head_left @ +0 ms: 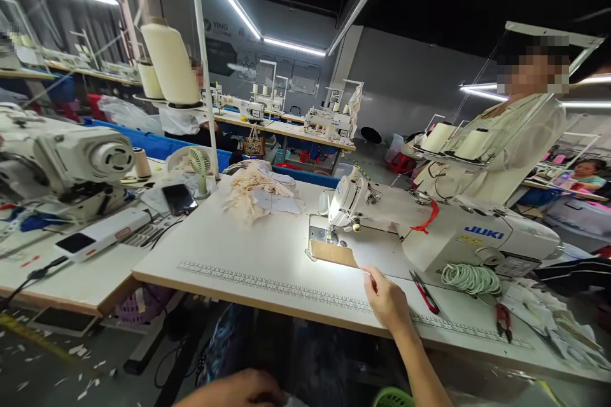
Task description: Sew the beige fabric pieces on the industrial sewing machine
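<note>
Cardboard strip [333, 253] lies flat on the desk [248, 261] under the needle of the sewing machine [429, 229], lit by its lamp. Right hand [387, 300] rests just beside the strip's near corner, fingers loosely curled, holding nothing. Left hand [238, 391] is low at the frame's edge; its grip cannot be told. Nothing looks stitched yet; the fabric pile [260, 194] waits untouched, red snips [424, 292] nearby.

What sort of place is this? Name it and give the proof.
Most likely a garment sewing workshop. Rows of tables carry industrial sewing machines, such as the JUKI machine, with large thread cones on stands, and a pile of cut fabric pieces lies on the worktable.
</note>
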A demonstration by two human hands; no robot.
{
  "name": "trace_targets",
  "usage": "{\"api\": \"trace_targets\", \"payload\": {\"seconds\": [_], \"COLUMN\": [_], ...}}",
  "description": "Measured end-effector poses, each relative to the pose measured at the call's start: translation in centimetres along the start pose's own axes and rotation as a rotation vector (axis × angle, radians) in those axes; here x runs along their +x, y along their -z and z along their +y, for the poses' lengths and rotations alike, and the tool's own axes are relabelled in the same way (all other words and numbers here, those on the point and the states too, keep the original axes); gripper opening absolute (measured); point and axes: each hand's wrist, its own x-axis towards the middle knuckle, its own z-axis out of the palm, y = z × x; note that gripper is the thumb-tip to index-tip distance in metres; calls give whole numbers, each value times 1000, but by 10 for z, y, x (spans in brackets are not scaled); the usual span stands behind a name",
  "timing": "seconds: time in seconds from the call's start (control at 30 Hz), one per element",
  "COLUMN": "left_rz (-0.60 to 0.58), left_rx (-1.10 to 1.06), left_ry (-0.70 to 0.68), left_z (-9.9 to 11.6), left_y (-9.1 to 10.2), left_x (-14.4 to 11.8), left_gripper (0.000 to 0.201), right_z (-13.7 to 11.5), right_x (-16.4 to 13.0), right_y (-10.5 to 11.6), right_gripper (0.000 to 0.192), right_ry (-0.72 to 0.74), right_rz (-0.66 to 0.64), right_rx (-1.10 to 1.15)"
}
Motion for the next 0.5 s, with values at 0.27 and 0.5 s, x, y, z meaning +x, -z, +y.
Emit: {"api": "trace_targets", "payload": {"seconds": [0.27,0.5], "left_rz": [285,730], "left_rx": [323,815], "left_ry": [-281,135], "left_z": [125,86], "left_y": [181,293], "left_x": [-15,92], "left_gripper": [30,18], "right_z": [-2,-1], "right_x": [-1,-1], "right_y": [1,0], "right_gripper": [47,45], "right_ry": [-36,-10], "right_rz": [-14,17], "right_rx": [-49,-25]}}
